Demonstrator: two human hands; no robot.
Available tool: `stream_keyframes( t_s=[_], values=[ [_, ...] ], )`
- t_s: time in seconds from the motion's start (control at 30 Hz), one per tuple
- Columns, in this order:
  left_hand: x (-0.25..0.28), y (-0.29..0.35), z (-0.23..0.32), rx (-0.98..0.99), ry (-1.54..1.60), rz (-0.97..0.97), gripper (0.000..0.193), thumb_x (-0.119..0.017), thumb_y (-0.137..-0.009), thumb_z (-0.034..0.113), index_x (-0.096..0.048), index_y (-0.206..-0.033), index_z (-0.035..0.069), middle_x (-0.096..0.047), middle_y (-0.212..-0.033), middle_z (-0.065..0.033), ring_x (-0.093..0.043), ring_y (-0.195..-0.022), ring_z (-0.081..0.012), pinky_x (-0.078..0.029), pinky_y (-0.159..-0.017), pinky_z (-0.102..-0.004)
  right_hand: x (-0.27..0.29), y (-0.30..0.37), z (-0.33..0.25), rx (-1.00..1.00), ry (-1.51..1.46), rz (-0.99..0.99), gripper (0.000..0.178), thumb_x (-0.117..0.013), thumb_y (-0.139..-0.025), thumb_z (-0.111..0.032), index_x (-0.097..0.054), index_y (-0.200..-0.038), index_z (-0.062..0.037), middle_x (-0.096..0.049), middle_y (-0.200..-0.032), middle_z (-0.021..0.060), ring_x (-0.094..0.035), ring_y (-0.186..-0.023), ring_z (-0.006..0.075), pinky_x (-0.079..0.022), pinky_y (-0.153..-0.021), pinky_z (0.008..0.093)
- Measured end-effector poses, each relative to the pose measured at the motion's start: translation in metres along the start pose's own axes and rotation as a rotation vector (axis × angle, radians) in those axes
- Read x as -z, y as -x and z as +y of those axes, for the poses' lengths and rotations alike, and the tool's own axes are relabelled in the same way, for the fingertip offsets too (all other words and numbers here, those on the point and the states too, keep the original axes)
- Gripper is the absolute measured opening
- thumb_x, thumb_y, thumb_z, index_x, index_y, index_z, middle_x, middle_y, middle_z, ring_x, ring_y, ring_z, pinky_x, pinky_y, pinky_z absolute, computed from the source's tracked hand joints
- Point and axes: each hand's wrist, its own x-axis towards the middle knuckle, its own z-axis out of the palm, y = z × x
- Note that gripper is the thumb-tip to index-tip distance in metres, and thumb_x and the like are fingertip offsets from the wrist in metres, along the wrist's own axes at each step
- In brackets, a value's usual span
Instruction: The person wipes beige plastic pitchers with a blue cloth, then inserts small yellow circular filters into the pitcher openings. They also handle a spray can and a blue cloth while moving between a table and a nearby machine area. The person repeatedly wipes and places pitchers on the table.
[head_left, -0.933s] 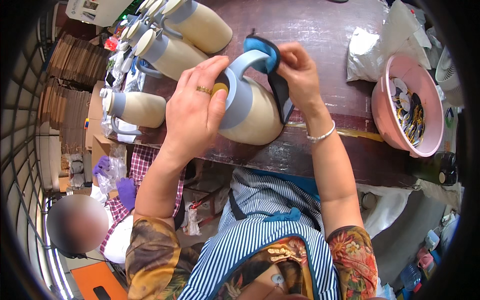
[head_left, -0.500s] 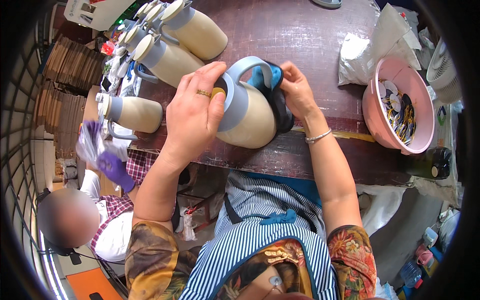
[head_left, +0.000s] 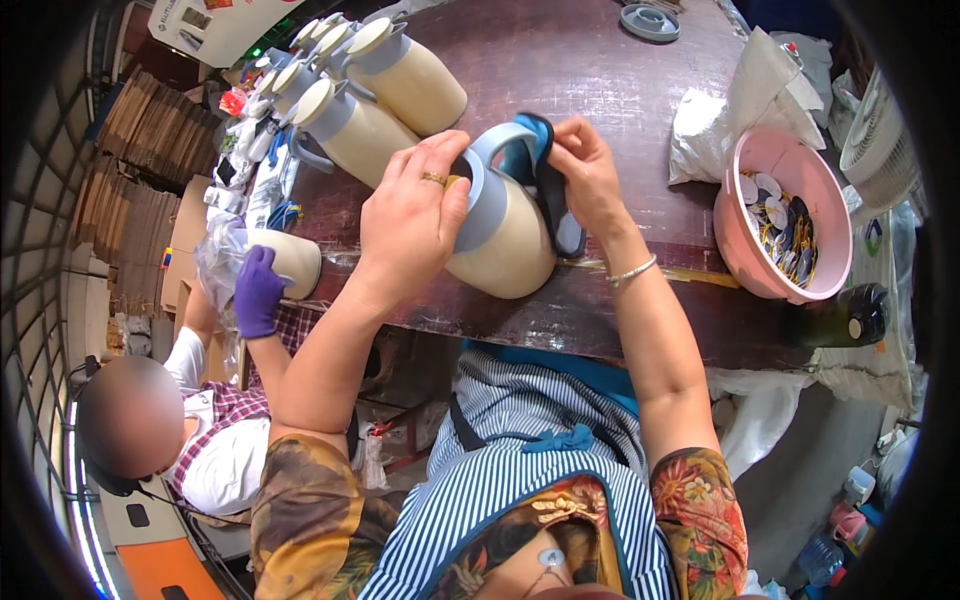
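A cream jug [head_left: 508, 248] with a grey-blue collar and handle leans on its side at the table's near edge. My left hand [head_left: 408, 210] is closed around its mouth end, thumb at the rim and fingers over the collar. Pinched in my right hand [head_left: 590, 170] is a black and blue cloth [head_left: 547, 180], passing by the jug's handle and hanging down along the body. Its exact shape is partly hidden behind the handle. Several similar jugs [head_left: 410, 85] with cream lids stand close together at the far left.
At left, a co-worker's purple-gloved hand [head_left: 257, 292] and a clear plastic bag [head_left: 218, 258] are at another jug [head_left: 295, 262]. A pink basin [head_left: 735, 235] of round tags with cords stands right, near a white bag [head_left: 697, 140] and dark bottle [head_left: 862, 318]. A grey lid [head_left: 650, 22] lies far back.
The cloth in my right hand has shifted slightly up along the handle, and its lower end swings. The co-worker has brought the plastic bag onto the jug at left. The view has shifted a little.
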Motion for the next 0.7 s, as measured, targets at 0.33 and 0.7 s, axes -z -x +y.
stream_keyframes(
  t_s=[0.33,0.7],
  values=[
    [-0.023,-0.007,-0.015,0.299,0.491,0.095,0.043,-0.054,-0.101,0.024,-0.056,-0.135,-0.002,-0.057,-0.140,-0.0171,-0.049,-0.135,-0.0293,-0.037,-0.113,-0.0383,0.043,0.049,0.018,-0.146,0.488,0.216,0.017,-0.060,-0.100,-0.006,-0.063,-0.116,-0.0015,-0.069,-0.102,0.0042,-0.063,-0.096,0.0100,-0.051,-0.084,0.0252],
    [-0.120,0.114,0.015,0.430,1.113,0.313,0.071,-0.059,-0.100,0.014,-0.021,-0.158,0.002,-0.027,-0.163,-0.0172,-0.028,-0.150,-0.0324,-0.024,-0.122,-0.0429,0.001,0.130,-0.081,0.075,0.094,0.387,0.022,-0.048,-0.103,-0.004,-0.054,-0.123,-0.0073,-0.066,-0.119,0.0088,-0.066,-0.109,0.0192,-0.053,-0.100,0.0352]
  ],
)
